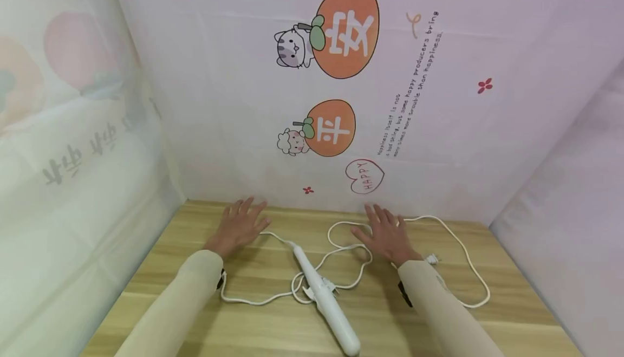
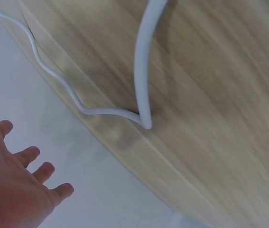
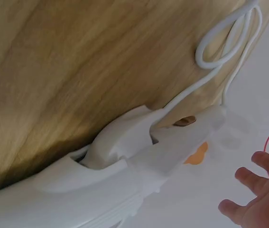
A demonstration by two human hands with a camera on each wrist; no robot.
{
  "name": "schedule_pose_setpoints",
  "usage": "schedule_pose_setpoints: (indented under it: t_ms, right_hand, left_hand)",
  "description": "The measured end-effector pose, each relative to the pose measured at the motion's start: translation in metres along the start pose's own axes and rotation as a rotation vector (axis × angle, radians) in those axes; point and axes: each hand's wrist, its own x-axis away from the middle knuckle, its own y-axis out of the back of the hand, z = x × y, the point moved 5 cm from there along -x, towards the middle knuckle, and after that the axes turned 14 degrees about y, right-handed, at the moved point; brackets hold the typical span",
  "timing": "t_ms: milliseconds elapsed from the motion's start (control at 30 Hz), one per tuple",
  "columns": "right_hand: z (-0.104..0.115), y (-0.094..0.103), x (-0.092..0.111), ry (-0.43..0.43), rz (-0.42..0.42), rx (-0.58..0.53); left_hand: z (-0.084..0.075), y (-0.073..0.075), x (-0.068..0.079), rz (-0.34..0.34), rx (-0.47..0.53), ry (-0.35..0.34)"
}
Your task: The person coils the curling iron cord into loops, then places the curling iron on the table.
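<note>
A white curling iron (image 1: pixel 325 297) lies slantwise on the wooden tabletop between my hands, its cord end pointing away from me. Its body and lever (image 3: pixel 117 137) fill the lower part of the right wrist view. My left hand (image 1: pixel 239 227) is by the back edge, left of the iron, fingers spread, with the white cord (image 2: pixel 143 66) passing close by. On the other side, my right hand (image 1: pixel 387 235) reaches over part of the cord with its fingers apart. Neither hand grips anything; whether the fingertips touch the table or cloth cannot be told.
Loops of white cord (image 1: pixel 363 273) spread over the wooden table (image 1: pixel 263 330). A white plug (image 1: pixel 432 259) lies by my right wrist. Printed cloth (image 1: pixel 234 129) rises behind the back edge, and more cloth hangs at the left (image 1: pixel 73 227) and right (image 1: pixel 575 194).
</note>
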Motion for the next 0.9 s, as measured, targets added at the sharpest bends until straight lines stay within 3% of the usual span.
schedule_pose_setpoints:
  t_ms: [233,433,667,900]
  right_hand:
    - [0.007,0.002,0.0,0.024,-0.038,0.005]
    - [0.013,-0.001,0.007,0.029,-0.067,-0.005]
    - [0.023,0.003,0.015,0.031,-0.086,0.01]
    - [0.038,0.004,0.024,0.044,-0.117,-0.002]
  left_hand:
    - [0.0,-0.002,0.003,0.005,0.011,-0.032]
    - [-0.014,-0.001,0.016,-0.002,-0.027,-0.109]
    - [-0.032,0.009,0.032,0.037,-0.03,-0.143]
    - [-0.037,0.006,0.041,0.062,-0.045,-0.178]
